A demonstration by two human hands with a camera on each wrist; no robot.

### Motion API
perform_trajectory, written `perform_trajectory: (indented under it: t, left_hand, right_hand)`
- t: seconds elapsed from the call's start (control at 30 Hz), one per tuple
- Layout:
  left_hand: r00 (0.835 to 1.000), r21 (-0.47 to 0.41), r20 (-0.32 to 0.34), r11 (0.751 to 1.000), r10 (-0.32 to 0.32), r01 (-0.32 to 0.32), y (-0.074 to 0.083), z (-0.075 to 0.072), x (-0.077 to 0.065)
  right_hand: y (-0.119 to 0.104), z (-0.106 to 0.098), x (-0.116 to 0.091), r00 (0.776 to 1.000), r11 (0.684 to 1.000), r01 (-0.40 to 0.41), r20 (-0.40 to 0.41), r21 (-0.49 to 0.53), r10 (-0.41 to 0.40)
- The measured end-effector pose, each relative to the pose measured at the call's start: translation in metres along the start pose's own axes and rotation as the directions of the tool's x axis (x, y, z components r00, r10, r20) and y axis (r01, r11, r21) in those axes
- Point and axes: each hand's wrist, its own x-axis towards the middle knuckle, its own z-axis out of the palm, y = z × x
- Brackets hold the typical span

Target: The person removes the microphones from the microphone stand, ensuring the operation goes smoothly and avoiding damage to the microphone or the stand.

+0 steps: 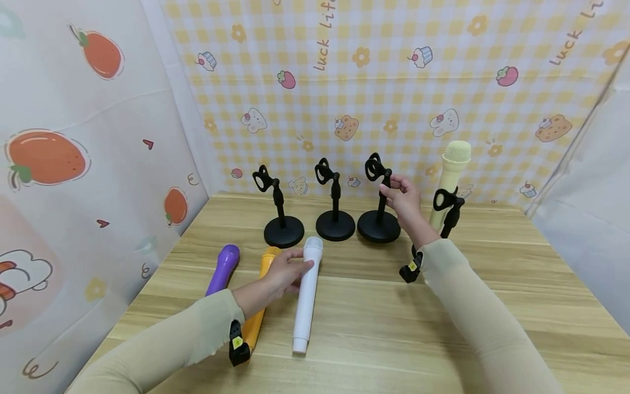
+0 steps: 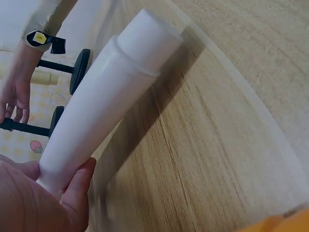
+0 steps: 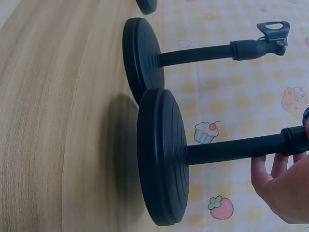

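While the right hand point(image 1: 406, 201) gripped a stand point(image 1: 381, 204), the left hand point(image 1: 284, 271) held the white microphone point(image 1: 307, 295) front-left of it, head pointing away.

White microphone point(image 1: 307, 295), head end forward, in left grip point(image 1: 283, 271), black round-based stand point(image 1: 381, 211), upright, in right grip point(image 1: 406, 203)

Head view: cannot see the lower end of the purple microphone point(image 1: 224, 267) at eight o'clock, behind the left sleeve point(image 1: 169, 339), nor the middle of the orange microphone point(image 1: 255, 327) at seven, behind the left hand point(image 1: 279, 274). Cannot find the base of the outermost stand point(image 1: 450, 219) or the foot of the yellow microphone point(image 1: 450, 174) between three and four, behind the right arm point(image 1: 472, 295). In the left wrist view, cannot see the head of the white microphone point(image 2: 96, 108) toward eight; in the right, the top of the held stand point(image 3: 166, 157), cut off at three.
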Motion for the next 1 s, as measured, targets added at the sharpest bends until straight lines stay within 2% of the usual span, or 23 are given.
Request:
perform_trajectory:
  t: [0.27, 0.63, 1.0]
  left_hand:
    - [1.000, 0.014, 0.002, 0.999, -0.029, 0.029, -0.002, 0.001, -0.001]
    - [0.999, 0.044, 0.018, 0.998, -0.050, 0.049, -0.007, 0.001, -0.003]
    - [0.998, 0.074, -0.010, 0.995, -0.060, 0.061, -0.007, 0.004, -0.002]
  right_hand:
    - [0.007, 0.000, 0.006, 1.000, 1.000, 0.000, -0.029, -0.022, 0.000]
    - [0.015, 0.000, 0.010, 1.000, 1.000, 0.002, -0.025, -0.032, -0.002]
    - [0.018, -0.003, 0.013, 1.000, 0.999, 0.008, -0.029, -0.042, -0.010]
